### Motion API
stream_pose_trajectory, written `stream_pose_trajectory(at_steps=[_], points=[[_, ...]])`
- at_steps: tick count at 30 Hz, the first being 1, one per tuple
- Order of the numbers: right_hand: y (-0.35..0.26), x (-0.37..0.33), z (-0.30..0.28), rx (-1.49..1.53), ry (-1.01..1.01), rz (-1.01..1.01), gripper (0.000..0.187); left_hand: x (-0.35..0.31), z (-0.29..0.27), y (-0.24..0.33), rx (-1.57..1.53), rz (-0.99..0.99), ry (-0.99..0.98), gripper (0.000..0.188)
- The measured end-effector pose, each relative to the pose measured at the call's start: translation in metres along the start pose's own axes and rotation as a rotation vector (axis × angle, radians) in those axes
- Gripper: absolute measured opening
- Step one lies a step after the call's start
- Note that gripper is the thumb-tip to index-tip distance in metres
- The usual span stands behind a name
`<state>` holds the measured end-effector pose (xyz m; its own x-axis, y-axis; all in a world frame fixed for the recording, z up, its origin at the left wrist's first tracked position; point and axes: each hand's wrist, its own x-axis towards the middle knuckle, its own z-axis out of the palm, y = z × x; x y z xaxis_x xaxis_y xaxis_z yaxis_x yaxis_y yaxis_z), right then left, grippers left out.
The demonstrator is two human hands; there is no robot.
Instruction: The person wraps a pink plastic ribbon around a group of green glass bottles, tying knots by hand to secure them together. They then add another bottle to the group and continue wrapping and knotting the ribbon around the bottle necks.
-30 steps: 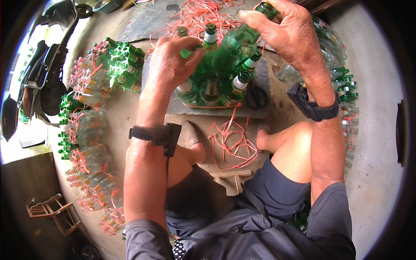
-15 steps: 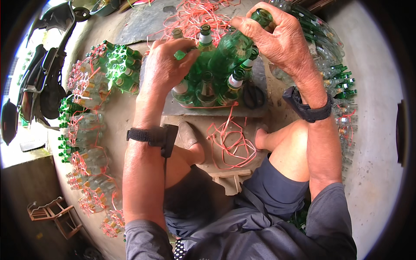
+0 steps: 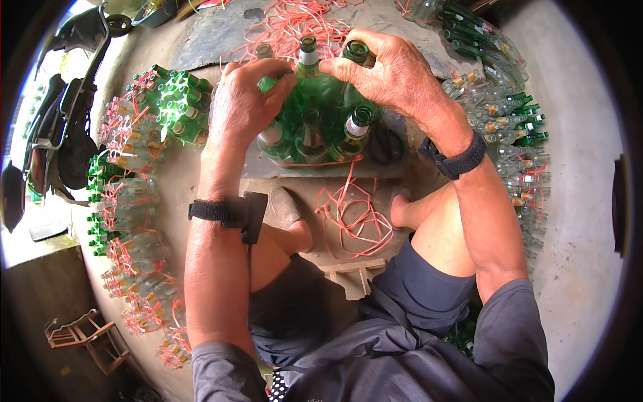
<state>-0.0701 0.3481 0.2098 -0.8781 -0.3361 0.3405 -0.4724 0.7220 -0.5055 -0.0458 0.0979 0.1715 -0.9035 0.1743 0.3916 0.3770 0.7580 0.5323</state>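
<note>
My right hand (image 3: 395, 72) is closed round the neck of a green glass bottle (image 3: 355, 51), which stands upright at the right rear of a tight cluster. My left hand (image 3: 242, 97) is closed at the cluster's left side, its fingers round a green bottle neck (image 3: 266, 84). Between the hands stand several more green bottles, including a white-collared bottle (image 3: 308, 59) and a front bottle (image 3: 311, 137). A pink plastic strap (image 3: 315, 163) runs round their bases. The cluster rests on a dark slab (image 3: 261, 166). Black-handled scissors (image 3: 387, 144) lie at its right.
Loose pink strapping (image 3: 355, 221) lies between my feet, and a bigger strap heap (image 3: 295, 30) lies behind the bottles. Bundled bottles (image 3: 134, 194) line the left; more bottles (image 3: 516, 134) line the right. A small wooden stool (image 3: 355, 268) is below me; a motorbike (image 3: 74, 114) stands far left.
My right hand has lowered its bottle from a tilted, raised position to upright among the others, moving left and down. My left hand stays at the cluster's left side.
</note>
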Motion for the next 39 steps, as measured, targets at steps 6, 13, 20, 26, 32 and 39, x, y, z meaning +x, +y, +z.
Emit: stream_pose_trajectory(at_steps=[6, 13, 20, 26, 32, 39], points=[[0.007, -0.003, 0.011, -0.024, 0.02, -0.032, 0.053, 0.001, 0.001, 0.001, -0.009, -0.029, -0.02, 0.027], [0.005, -0.004, 0.012, 0.001, -0.029, -0.012, 0.046, 0.002, 0.004, -0.002, -0.021, 0.056, 0.016, 0.025], [0.003, 0.0, 0.012, 0.008, -0.09, 0.042, 0.043, 0.0, 0.001, 0.001, -0.02, 0.014, 0.008, 0.025], [-0.008, -0.003, 0.022, -0.038, -0.169, 0.113, 0.042, 0.001, 0.002, 0.001, -0.029, 0.018, 0.005, 0.025], [-0.008, 0.003, 0.025, -0.11, -0.227, 0.129, 0.041, 0.001, 0.003, -0.002, -0.033, 0.034, 0.021, 0.024], [0.0, 0.007, 0.032, -0.143, -0.195, 0.087, 0.047, 0.001, 0.004, 0.003, -0.072, -0.014, 0.004, 0.023]])
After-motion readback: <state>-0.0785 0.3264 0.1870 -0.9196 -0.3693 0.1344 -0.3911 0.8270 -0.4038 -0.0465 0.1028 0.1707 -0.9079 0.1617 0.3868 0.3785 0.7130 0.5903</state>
